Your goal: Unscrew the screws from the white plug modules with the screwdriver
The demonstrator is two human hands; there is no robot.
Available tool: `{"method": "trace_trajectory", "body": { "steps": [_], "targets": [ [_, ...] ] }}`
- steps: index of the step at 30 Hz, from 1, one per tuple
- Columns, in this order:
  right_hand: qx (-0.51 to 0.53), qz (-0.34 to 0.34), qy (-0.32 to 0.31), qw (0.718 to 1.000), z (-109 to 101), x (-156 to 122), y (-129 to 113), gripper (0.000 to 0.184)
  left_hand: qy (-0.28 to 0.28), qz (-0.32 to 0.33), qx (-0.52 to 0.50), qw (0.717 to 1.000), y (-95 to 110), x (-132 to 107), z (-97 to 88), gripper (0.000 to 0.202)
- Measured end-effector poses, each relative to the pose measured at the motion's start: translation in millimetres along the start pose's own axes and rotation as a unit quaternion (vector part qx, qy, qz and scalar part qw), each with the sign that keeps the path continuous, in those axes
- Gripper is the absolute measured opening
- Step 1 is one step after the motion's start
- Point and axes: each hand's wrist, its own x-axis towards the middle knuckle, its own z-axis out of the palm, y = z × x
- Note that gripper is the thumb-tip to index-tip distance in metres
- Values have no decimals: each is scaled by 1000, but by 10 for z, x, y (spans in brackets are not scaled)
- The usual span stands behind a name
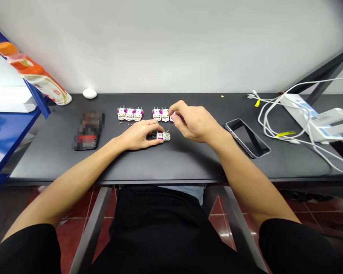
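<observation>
My left hand lies on the dark tabletop, thumb and fingers closed around a small white and purple electrical module. Thin metal pins stick out of the module's left side, partly covered by my fingers. My right hand pinches a slim screwdriver; its thin shaft slants down to the left, with the tip at the module's upper edge. Most of its handle is hidden in my fingers. Behind my hands stand similar modules in two groups, one at the left and one nearer the middle, partly covered by my right hand.
Small screws lie before the left group. A phone rests at the right, near white cables and a power strip. To the left are a dark pixelated object, a white oval object and an orange-capped bottle.
</observation>
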Motion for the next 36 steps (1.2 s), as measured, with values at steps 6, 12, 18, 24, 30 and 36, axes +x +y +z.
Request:
{"method": "trace_trajectory", "body": {
  "steps": [6, 12, 18, 24, 30, 36],
  "targets": [
    [38, -46, 12, 998, 11, -19, 17, 28, -4, 0, 2, 1000, 6, 3, -6, 41],
    [-4, -43, 29, 999, 46, -17, 14, 26, -4, -1, 6, 1000, 1, 5, 0, 41],
    [12, -51, 3, 999, -15, -20, 1, 29, -3, -2, 2, 1000, -8, 3, 6, 41],
    [-25, -9, -10, 1000, -28, -10, 10, 25, 0, -1, -3, 1000, -13, 2, 5, 41],
    [6, -49, 3, 999, -20, -25, 11, 31, -2, 1, -3, 1000, -13, 8, 6, 41],
    [-33, -20, 3, 999, -10, -16, 5, 23, -3, -6, 0, 1000, -15, 5, 6, 43]
  ]
}}
